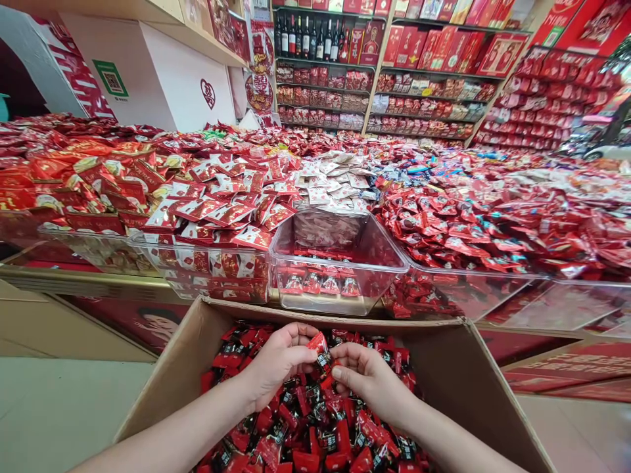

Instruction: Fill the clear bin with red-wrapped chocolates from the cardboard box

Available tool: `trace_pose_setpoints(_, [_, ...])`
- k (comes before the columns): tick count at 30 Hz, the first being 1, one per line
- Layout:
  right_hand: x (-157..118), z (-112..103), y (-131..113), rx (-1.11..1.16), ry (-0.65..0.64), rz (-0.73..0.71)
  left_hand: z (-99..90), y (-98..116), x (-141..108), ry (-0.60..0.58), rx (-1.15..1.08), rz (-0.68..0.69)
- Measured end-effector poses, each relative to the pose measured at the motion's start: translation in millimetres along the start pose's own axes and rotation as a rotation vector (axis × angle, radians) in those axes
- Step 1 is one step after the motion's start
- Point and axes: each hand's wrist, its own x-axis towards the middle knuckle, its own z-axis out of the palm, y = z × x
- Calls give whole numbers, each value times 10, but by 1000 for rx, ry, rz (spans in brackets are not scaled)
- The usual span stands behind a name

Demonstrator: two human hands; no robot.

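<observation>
We see bright, rather even light, with small glare on the clear bin [382,265] and shade inside the box [458,374]. Toward the edges, we find stretching and some blur.

Clear plastic bins [463,299] heaped with small, shiny red-and-white packets [227,211] line a shop's display. Behind them, tall wood-framed shelves [382,46] stock dark glass wine bottles [314,42] and red rectangular boxes [436,50].
</observation>
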Motion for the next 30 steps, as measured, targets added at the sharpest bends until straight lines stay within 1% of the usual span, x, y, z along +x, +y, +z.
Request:
trace_pose_setpoints(3, [17, -11, 13, -100, 29, -18, -7, -4, 1, 13, 12, -4])
trace_pose_setpoints(6, [8, -38, -11, -251, 56, -57, -15, 6, 3, 9, -34, -12])
trace_pose_setpoints(8, [-43, -46, -95, -397, 74, -116, -30, 6, 8, 8, -71, -25])
trace_pose_setpoints(9, [-86, -44, -169, -484, 80, -167, -41, -1, 12, 13, -78, -43])
trace_pose_setpoints(11, [-199, -29, -392, -651, 90, -314, -62, -29, 20, 34, -64, -95])
trace_pose_setpoints(13, [-307, -13, -709, -772, 122, -483, -75, -67, 25, 58, -26, -155])
trace_pose_setpoints(14, [-337, -10, -890, -812, 159, -559, -76, -86, 26, 63, -8, -173])
trace_pose_setpoints(16, [-305, -27, -1259, -866, 284, -678, -68, -116, 20, 59, 16, -184])
trace_pose_setpoints(18, [-124, -74, -1566, -907, 406, -721, -51, -134, 7, 38, 32, -189])
trace_pose_setpoints(19, [17, -104, -1675, -918, 418, -691, -42, -140, -1, 26, 44, -194])
trace_pose_setpoints(20, [179, -136, -1748, -925, 382, -617, -35, -145, -9, 13, 58, -201])
trace_pose_setpoints(22, [523, -186, -1790, -920, 197, -382, -26, -157, -20, -10, 85, -212])
trace_pose_setpoints(24, [826, -205, -1732, -887, -16, -128, -26, -172, -22, -26, 107, -218])
trace_pose_setpoints(26, [1041, -190, -1636, -870, -163, 72, -29, -185, -18, -37, 127, -227])
trace_pose_setpoints(28, [1172, -155, -1554, -874, -252, 202, -29, -192, -13, -42, 146, -239])
trace_pose_setpoints(30, [1243, -117, -1505, -877, -331, 289, -23, -194, -10, -48, 165, -251])
